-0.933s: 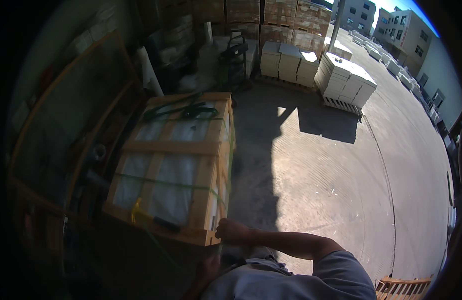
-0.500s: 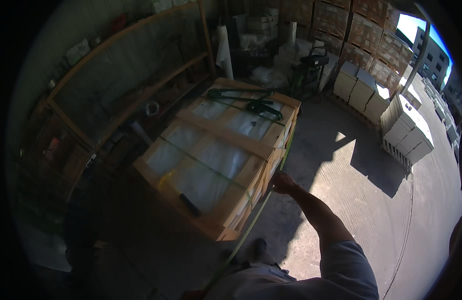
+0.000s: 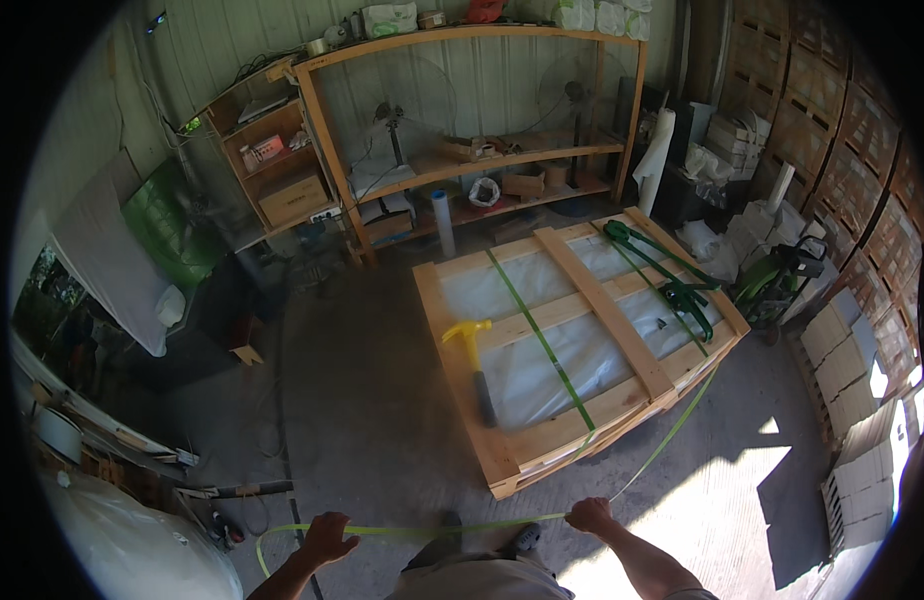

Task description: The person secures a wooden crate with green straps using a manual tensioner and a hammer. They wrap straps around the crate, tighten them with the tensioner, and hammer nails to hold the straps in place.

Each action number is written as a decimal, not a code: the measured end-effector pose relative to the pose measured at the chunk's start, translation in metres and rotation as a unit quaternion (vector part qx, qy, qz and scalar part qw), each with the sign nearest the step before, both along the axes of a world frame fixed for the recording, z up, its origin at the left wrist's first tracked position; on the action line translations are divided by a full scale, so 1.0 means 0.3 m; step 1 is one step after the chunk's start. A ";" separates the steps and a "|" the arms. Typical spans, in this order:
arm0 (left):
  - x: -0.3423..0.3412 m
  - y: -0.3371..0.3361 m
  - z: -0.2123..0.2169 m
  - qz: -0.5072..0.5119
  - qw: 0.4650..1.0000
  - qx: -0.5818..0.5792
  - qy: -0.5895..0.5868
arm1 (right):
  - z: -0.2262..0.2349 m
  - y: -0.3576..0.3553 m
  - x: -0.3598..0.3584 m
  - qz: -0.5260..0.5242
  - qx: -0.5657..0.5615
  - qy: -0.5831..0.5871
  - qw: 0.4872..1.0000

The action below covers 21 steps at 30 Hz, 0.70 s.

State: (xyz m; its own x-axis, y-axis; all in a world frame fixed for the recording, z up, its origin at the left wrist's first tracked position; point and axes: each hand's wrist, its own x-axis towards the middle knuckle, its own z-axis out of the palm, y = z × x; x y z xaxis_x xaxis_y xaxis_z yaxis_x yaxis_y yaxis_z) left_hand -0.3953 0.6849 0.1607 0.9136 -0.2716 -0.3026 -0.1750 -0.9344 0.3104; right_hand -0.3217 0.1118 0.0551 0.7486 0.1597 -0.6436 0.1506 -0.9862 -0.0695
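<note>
A green plastic strap (image 3: 452,528) stretches roughly level in front of my body, from hand to hand. My left hand (image 3: 329,540) is closed on it, and the strap's tail curls down beyond that hand on the left. Farther right my right hand (image 3: 590,516) grips the strap, which then runs up to the right side of the wooden crate (image 3: 502,452). Two green straps cross the crate's top, over white sheeting between the planks. A hammer (image 3: 476,372) with yellow head and black handle lies at the crate's left edge. The green long-handled strapping tool (image 3: 672,285) rests on its far right part.
Behind the crate stands a wooden shelf (image 3: 502,157) with fans and small goods. A green wheeled machine (image 3: 774,283) is beyond its right end. Stacked slabs (image 3: 840,360) line the right. A plastic-wrapped bulk (image 3: 142,540) sits at lower left.
My view has swung left. My right hand has drawn back from the crate's side toward my body, still on the strap. My left hand has come clearly into view, holding the strap.
</note>
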 end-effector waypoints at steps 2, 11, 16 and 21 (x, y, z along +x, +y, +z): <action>0.140 -0.223 -0.004 -0.024 0.997 -0.055 -0.058 | 0.090 0.166 -0.015 -0.002 0.019 -0.019 1.000; 0.313 -0.579 0.132 -0.116 0.963 -0.205 -0.133 | 0.519 0.848 0.003 -0.104 0.161 -0.042 0.981; 0.266 -0.244 0.189 -0.098 0.961 -0.200 -0.165 | 0.513 0.928 -0.012 0.009 0.223 -0.046 0.974; 0.214 0.153 0.236 -0.035 0.931 -0.212 -0.294 | 0.302 0.548 0.154 0.029 0.222 -0.263 0.939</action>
State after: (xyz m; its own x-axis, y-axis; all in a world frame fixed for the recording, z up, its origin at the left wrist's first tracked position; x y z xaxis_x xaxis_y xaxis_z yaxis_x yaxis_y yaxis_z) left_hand -0.3311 0.7309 0.2314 0.8633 -0.3175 0.3923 -0.4867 -0.7294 0.4807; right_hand -0.2755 0.2763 0.1456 0.9256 0.3752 -0.0488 0.3318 -0.8670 -0.3718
